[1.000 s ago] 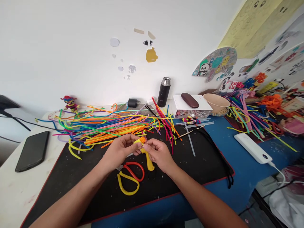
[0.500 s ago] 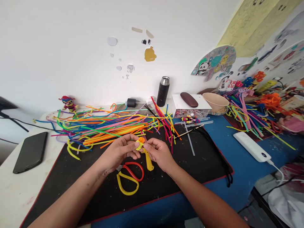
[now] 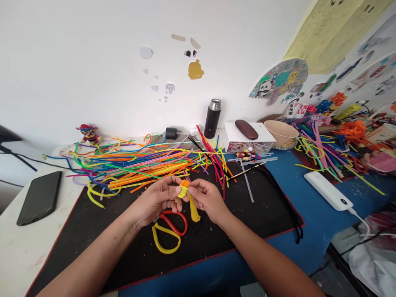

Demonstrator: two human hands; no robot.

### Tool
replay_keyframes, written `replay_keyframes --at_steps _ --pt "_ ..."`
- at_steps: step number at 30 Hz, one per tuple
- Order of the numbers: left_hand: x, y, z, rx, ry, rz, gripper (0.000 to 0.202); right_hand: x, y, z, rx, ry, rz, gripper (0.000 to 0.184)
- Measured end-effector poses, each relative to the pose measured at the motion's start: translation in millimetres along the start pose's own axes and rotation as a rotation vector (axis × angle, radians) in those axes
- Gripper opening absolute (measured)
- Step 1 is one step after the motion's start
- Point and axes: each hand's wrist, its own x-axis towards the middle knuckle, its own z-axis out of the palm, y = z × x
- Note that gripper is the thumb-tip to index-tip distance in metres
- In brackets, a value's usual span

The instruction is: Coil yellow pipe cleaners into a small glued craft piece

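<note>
A small coil of yellow and orange pipe cleaner (image 3: 183, 189) is pinched between my two hands above the black mat. My left hand (image 3: 162, 194) grips its left side with thumb and fingers. From the right, my right hand (image 3: 206, 198) closes thumb and fingertips at its edge. Scissors (image 3: 168, 240) with one red and one yellow handle lie below my left hand, their blades mostly hidden by it. Just under the coil, a yellow-handled tool (image 3: 194, 210) rests on the mat, its upper end covered by my hands.
Loose pipe cleaners (image 3: 148, 163) in many colours spread along the mat's back. Behind stand a black flask (image 3: 213, 119), a white box (image 3: 232, 134) and a beige bowl (image 3: 281, 131). A phone (image 3: 40, 198) lies left; a white power bank (image 3: 328, 192) lies right.
The coil has turned between my fingers, so more of its yellow wraps and orange top show. Both hands stay in nearly the same place.
</note>
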Motion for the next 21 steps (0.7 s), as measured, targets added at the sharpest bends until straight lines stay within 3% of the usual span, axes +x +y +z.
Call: replay_keyframes --at_steps 8,14,21 --pt "2 -3 -2.6 -0.056 -0.058 -0.06 0.056 -2 -1 0 0.043 -0.075 0.036 0.045" --pt "4 -7 -1.9 -0.152 -0.152 -0.112 0.042 -5 -2 0 0.144 -0.209 0.074 0.045" --pt "6 -12 -4.2 -0.165 -0.131 -0.084 0.034 -5 -6 3 0.196 -0.144 0.085 0.04"
